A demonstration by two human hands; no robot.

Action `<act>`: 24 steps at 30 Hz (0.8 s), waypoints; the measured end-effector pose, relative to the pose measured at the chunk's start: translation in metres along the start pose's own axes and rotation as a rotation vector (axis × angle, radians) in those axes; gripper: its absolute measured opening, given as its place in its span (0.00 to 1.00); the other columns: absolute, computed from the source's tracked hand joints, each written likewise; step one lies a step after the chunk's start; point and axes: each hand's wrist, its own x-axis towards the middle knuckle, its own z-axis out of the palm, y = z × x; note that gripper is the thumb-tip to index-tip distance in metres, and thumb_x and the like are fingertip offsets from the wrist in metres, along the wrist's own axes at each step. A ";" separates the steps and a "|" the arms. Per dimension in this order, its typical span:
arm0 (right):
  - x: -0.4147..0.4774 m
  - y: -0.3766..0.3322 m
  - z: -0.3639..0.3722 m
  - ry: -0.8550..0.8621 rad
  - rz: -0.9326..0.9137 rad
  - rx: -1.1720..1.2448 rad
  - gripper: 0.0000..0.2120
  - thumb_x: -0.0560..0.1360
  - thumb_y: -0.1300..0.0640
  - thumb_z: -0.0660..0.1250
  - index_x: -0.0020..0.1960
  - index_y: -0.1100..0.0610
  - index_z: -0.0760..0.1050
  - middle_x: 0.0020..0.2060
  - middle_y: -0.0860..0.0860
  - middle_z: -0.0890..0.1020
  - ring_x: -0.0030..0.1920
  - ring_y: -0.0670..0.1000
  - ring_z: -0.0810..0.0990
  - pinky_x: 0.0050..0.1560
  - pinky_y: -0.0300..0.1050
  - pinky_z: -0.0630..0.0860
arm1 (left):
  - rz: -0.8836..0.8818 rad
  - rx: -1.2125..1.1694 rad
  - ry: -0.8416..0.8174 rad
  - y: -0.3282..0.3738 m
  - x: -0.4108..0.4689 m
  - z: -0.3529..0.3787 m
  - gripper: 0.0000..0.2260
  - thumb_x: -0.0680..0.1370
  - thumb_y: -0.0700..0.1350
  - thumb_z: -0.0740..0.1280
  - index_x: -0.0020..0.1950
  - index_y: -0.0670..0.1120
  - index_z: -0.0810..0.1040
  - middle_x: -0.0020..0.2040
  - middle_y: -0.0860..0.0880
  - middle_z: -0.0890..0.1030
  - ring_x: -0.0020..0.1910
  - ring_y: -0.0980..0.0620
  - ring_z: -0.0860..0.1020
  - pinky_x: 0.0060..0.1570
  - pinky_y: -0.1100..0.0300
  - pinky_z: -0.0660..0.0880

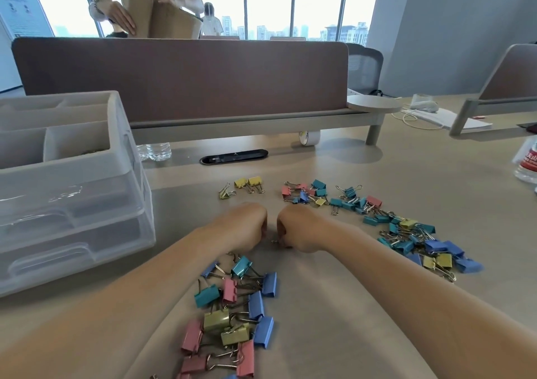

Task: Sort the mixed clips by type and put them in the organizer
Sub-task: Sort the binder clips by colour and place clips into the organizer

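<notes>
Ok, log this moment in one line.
stage: sorting | left hand, right hand: curled, side by side, grip unclear | yellow clips: grouped apart | mixed clips: unsorted, two piles | organizer: at left

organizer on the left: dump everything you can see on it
The organizer is a translucent frosted plastic box: open top tray split into compartments, drawers stacked below. It stands upright on the desk at left, cut off by the frame edge. One top compartment holds something small, unclear. Left hand and right hand are clear of it.
</notes>
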 end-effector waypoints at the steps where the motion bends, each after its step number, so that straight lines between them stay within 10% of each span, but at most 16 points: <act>1: 0.000 -0.001 0.000 -0.002 0.003 -0.014 0.09 0.78 0.58 0.64 0.50 0.63 0.81 0.46 0.59 0.83 0.47 0.58 0.81 0.48 0.52 0.78 | 0.000 -0.002 0.003 -0.002 0.000 -0.001 0.09 0.77 0.37 0.62 0.52 0.43 0.82 0.51 0.43 0.81 0.50 0.45 0.78 0.48 0.53 0.76; 24: -0.020 0.001 -0.019 -0.057 0.032 0.052 0.11 0.77 0.54 0.68 0.53 0.61 0.82 0.48 0.56 0.85 0.51 0.56 0.82 0.50 0.47 0.77 | 0.035 -0.129 0.041 0.008 -0.006 -0.007 0.08 0.80 0.40 0.63 0.54 0.45 0.81 0.47 0.48 0.80 0.38 0.53 0.75 0.34 0.62 0.66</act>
